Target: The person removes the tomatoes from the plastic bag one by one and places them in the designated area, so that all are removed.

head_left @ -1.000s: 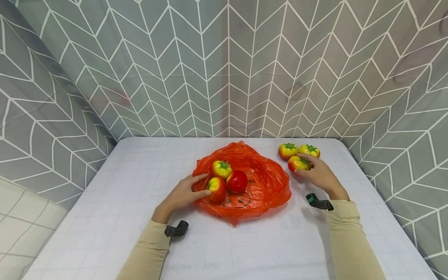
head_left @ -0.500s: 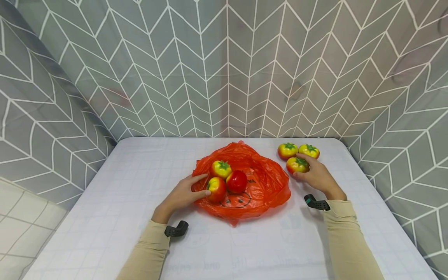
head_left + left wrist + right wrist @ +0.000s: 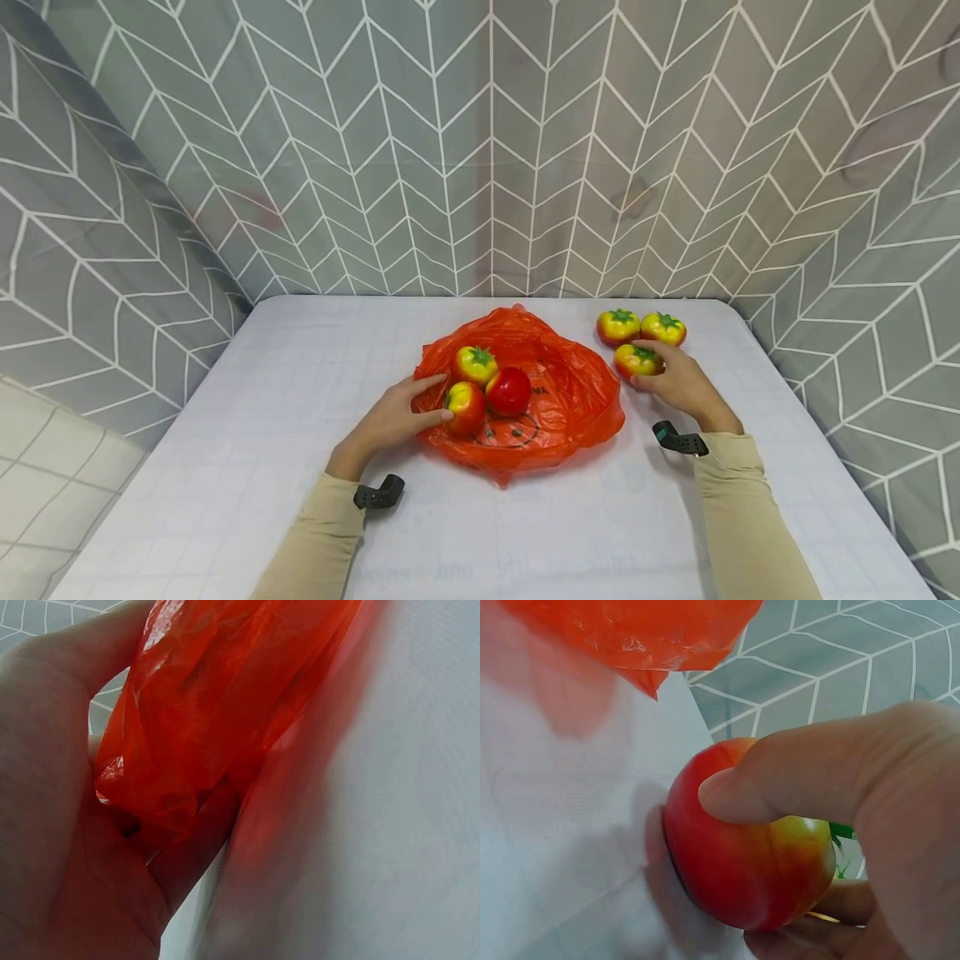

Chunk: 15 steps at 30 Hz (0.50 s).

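An open red plastic bag [image 3: 577, 396] lies spread in the middle of the table. Inside it sit a yellow-topped tomato [image 3: 473, 367], a plain red one showing no stem, and a red-yellow tomato [image 3: 467, 408] at the left edge. My left hand [image 3: 390, 419] holds the bag's left side, thumb over the rim beside that last tomato; red film covers part of its fingers in the left wrist view. To the right of the bag, my right hand [image 3: 684, 385] grips a red-yellow tomato [image 3: 742, 862] with a green stem, thumb on one side and fingers around the other.
Just behind the gripped tomato, two more tomatoes stand side by side, the left one [image 3: 618, 326] and the right one [image 3: 663, 328]. A white cloth covers the table [image 3: 525, 533]. Grey patterned curtains [image 3: 480, 150] hang behind and on both sides.
My right hand and its tomato have shifted slightly left, away from the two tomatoes behind. The left hand and the bag keep their place.
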Each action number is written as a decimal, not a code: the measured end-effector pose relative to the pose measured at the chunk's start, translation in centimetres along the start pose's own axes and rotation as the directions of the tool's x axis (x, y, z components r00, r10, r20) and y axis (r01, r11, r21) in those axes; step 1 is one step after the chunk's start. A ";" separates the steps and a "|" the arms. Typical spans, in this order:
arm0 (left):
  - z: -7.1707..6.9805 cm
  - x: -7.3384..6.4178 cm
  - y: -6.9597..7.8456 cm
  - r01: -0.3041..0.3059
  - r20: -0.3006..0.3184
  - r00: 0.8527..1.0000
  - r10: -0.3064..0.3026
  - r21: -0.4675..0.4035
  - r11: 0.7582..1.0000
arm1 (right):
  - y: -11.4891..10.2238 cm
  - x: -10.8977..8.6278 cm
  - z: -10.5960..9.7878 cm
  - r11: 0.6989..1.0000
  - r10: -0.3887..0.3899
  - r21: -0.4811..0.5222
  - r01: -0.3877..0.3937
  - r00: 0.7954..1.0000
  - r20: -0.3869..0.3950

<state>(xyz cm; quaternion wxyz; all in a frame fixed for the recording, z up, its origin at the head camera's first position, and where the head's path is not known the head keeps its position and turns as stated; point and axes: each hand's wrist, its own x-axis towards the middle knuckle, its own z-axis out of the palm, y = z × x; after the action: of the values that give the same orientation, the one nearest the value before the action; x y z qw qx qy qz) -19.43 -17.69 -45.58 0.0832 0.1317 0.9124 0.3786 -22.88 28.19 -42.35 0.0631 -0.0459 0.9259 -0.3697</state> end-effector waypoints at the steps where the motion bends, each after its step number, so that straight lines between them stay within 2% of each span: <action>1: 0.0 0.0 0.0 -0.001 0.000 1.000 0.001 0.001 1.000 | 0.0 0.0 0.0 1.000 -0.003 0.000 0.003 1.000 0.003; 7: 0.0 -0.2 0.0 -0.006 0.005 1.000 0.006 -0.001 1.000 | 0.2 -0.3 -0.3 1.000 -0.004 -0.010 0.004 1.000 0.013; 15: 0.0 0.0 0.0 -0.024 0.001 1.000 0.024 -0.012 1.000 | 0.4 -0.3 -0.7 0.998 0.062 -0.032 -0.062 0.998 -0.011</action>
<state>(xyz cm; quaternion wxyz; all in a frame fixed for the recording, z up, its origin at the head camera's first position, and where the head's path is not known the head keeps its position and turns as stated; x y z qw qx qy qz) -19.40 -17.69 -45.61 0.0802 0.1423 0.9084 0.3849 -22.69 29.01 -42.07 0.0693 -0.0163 0.9331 -0.3526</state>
